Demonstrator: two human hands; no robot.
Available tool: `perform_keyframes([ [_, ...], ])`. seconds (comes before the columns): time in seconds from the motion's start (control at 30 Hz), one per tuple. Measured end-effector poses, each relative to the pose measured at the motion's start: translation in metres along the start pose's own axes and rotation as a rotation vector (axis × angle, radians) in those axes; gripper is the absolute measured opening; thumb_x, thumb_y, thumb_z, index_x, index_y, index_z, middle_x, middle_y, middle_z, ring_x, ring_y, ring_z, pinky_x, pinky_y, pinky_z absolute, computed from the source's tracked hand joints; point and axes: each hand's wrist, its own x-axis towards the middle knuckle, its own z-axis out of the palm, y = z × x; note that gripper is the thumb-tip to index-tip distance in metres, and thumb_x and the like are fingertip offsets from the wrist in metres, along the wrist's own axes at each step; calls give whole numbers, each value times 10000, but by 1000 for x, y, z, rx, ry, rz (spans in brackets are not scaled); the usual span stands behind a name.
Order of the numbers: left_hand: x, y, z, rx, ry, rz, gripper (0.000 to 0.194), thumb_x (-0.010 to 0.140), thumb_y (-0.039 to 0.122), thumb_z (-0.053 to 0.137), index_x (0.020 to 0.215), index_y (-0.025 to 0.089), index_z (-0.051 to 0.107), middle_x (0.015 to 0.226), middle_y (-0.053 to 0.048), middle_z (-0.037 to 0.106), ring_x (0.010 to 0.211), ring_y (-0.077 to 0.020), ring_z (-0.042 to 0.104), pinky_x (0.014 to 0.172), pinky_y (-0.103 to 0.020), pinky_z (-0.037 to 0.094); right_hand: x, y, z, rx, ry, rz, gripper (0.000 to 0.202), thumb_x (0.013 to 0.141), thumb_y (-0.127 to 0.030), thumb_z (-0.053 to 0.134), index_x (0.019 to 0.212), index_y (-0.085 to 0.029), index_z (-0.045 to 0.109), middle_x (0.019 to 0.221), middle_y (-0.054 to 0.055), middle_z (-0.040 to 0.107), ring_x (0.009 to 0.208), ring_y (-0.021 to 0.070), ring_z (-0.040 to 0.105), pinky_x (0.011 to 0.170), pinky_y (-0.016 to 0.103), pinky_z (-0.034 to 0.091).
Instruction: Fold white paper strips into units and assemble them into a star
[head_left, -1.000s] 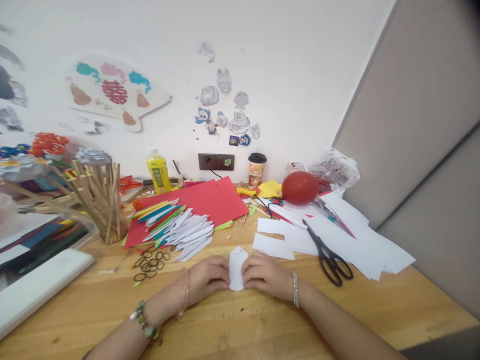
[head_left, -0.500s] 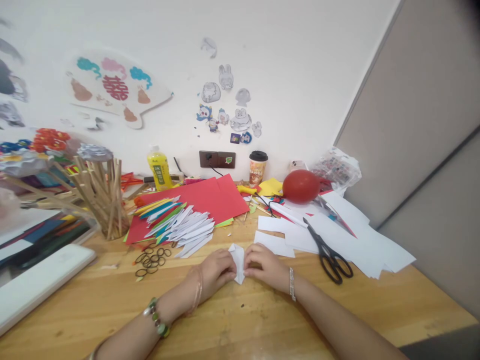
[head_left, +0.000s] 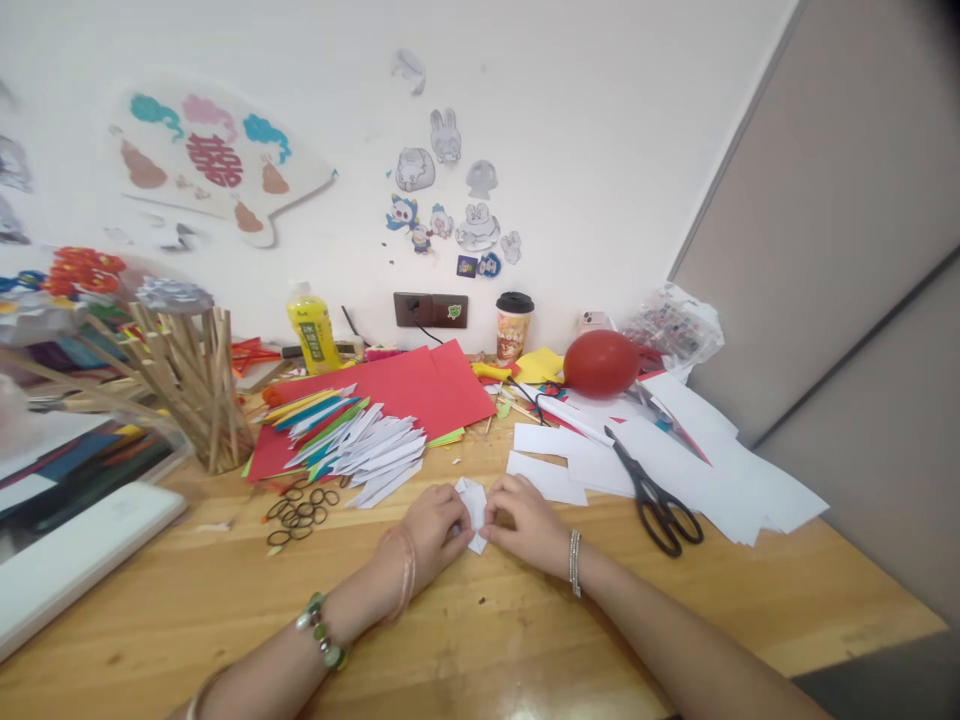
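Note:
A small piece of folded white paper (head_left: 473, 510) is held between my two hands, low over the wooden table. My left hand (head_left: 436, 530) grips its left edge with thumb and fingers. On the opposite edge, my right hand (head_left: 525, 522) pinches the paper between thumb and fingertips. Left of the hands lie several folded paper strips (head_left: 375, 445), mostly white with some yellow, blue and green. Black rubber bands (head_left: 300, 510) are scattered nearer to me. Cut white paper pieces (head_left: 547, 477) lie just beyond my right hand.
Black-handled scissors (head_left: 656, 500) rest on white sheets at the right. Behind stand a red balloon (head_left: 600, 363), a lidded paper cup (head_left: 514, 328) and a yellow bottle (head_left: 313, 330). Red paper (head_left: 442, 390) lies under the strips. A holder of wooden sticks (head_left: 202, 390) and a white case (head_left: 82, 560) are left.
The whole view has shifted slightly, so things sit a little higher and further left. Both hands keep hold of the folded paper, with the right fingertips slightly further over its edge.

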Motion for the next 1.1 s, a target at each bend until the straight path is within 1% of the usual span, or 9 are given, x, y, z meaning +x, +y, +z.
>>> perform_keyframes([
  [0.17, 3, 6, 4, 100, 38, -25, 178, 776, 252, 506, 622, 169, 538, 696, -40, 524, 703, -175, 480, 640, -276, 382, -1, 0, 6, -53, 41, 13, 119, 713, -167, 647, 673, -179, 535, 808, 0, 504, 827, 156, 445, 736, 279, 359],
  [0.37, 2, 13, 1, 163, 9, -72, 189, 794, 272, 494, 645, 163, 532, 713, -49, 519, 705, -184, 465, 634, -290, 375, -6, -5, 9, -128, 89, 33, 117, 724, -166, 620, 713, -186, 506, 833, 8, 488, 829, 166, 427, 741, 300, 348],
  [0.53, 2, 16, -3, 122, -26, -95, 89, 754, 195, 516, 673, 165, 535, 739, -40, 515, 737, -183, 468, 657, -284, 378, -10, -8, 4, -123, 38, 5, 163, 712, -241, 630, 785, -196, 491, 887, 20, 472, 880, 184, 416, 777, 319, 353],
  [0.7, 1, 14, -1, 141, -30, -93, 85, 760, 184, 496, 686, 168, 536, 759, -40, 510, 750, -187, 459, 678, -300, 376, -9, -6, 4, -143, 12, 35, 282, 641, -303, 682, 816, -209, 481, 905, 11, 458, 887, 190, 410, 777, 319, 348],
  [0.8, 1, 13, 0, 153, -40, -79, 91, 772, 190, 488, 701, 165, 539, 767, -44, 507, 755, -190, 454, 682, -305, 377, -6, -5, 3, -116, -20, 61, 289, 632, -288, 685, 835, -217, 492, 917, 6, 461, 897, 190, 411, 779, 316, 345],
  [0.87, 0, 13, 1, 154, -32, -65, 94, 783, 195, 484, 714, 165, 539, 783, -45, 507, 764, -190, 453, 691, -304, 376, -6, -6, 3, -98, -19, 66, 280, 643, -263, 677, 857, -223, 502, 925, 5, 467, 904, 190, 412, 781, 314, 345],
  [1.0, -1, 12, 2, 175, -25, -55, 99, 797, 206, 484, 727, 166, 540, 793, -43, 508, 768, -186, 453, 697, -304, 373, -6, -6, 3, -71, 30, 61, 250, 672, -222, 661, 882, -221, 525, 929, 14, 488, 917, 196, 419, 796, 323, 344],
  [1.1, -1, 13, 0, 182, -38, -58, 114, 802, 221, 477, 724, 167, 541, 785, -47, 512, 765, -190, 457, 691, -306, 376, -5, -5, 2, -7, 50, 48, 151, 714, -180, 627, 836, -210, 544, 897, 14, 508, 905, 186, 439, 800, 322, 352],
])
